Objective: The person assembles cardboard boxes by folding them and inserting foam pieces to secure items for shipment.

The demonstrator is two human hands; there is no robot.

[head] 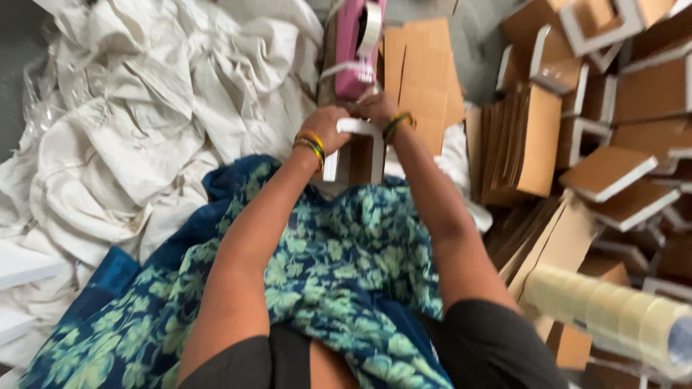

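Both-handed grip, left hand and right hand clasping small white-edged brown cardboard box over lap, below pink tape dispenser; probably light, stiff, crushable; best held by side walls.

A single view comes from a camera worn on the person's head, tilted steeply down and slightly forward over the lap. Both forearms run up from the bottom edge and meet near the middle of the picture, so the left hand and right hand sit close to the lens, about an arm's reach below it. Beyond the hands the view reaches a pink tape dispenser. Left of the hands it takes in crumpled white cloth; right of them, stacked cardboard pieces. A roll of clear tape, blurred by nearness, lies at the lower right.
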